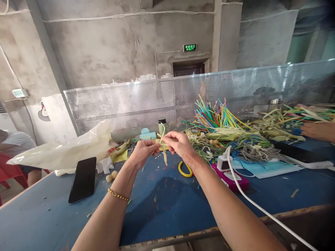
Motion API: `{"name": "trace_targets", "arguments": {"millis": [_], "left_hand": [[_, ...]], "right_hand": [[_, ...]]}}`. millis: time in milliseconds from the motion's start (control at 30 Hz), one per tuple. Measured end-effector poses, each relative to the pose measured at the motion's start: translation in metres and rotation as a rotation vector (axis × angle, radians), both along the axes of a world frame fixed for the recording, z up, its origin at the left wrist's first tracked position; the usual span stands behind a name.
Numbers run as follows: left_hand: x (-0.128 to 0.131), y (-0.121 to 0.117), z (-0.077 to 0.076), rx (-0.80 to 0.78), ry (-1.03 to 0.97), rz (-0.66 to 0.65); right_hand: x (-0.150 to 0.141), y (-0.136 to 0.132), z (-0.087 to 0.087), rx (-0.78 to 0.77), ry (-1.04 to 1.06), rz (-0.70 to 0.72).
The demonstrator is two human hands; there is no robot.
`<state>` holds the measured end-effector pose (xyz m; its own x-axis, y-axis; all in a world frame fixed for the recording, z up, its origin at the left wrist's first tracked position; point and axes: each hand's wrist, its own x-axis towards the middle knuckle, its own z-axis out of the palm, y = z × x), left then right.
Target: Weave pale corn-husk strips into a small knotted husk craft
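Over the middle of the blue table, both of my hands meet at a small pale piece of corn husk (164, 157). One strip of it hangs down between the hands and a thin end sticks up above them. My left hand (145, 150) pinches it from the left, fingers closed. From the right, my right hand (178, 143) pinches the same piece between thumb and fingers. Its exact shape is partly hidden by the fingertips. Just beyond the hands stands a green bottle (162, 127) with a black lid. Yellow-handled scissors (185, 169) lie below my right wrist, their blades not visible.
A black phone (82, 179) and plastic bag (68, 146) lie left. Colourful pipe cleaners (214, 115), husks and string (259, 153) pile up right, near a purple power strip (230, 177) with a white cable. Another person's hand (318, 131) is at far right. A perforated metal screen (131, 104) stands behind.
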<state>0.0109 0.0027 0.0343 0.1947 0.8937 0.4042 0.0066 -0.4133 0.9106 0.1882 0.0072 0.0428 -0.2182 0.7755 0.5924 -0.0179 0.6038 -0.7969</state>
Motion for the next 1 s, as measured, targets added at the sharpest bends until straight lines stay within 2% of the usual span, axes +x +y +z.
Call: {"name": "trace_targets", "arguments": {"millis": [300,667,867,1000], "left_hand": [[-0.002,0.001,-0.001,-0.003,-0.046,-0.045],[-0.003,-0.002,0.002,-0.055,-0.099,-0.083],[-0.004,-0.005,0.003,-0.072,-0.015,-0.096],[-0.004,-0.005,0.001,-0.069,0.088,-0.041]], "right_hand": [[0.002,0.009,-0.004,0.027,-0.144,-0.129],[0.003,0.006,-0.004,0.063,-0.190,-0.107],[0.004,0.013,-0.007,0.089,-0.231,-0.099],[0.003,0.015,-0.010,0.062,-0.270,-0.110]]}}
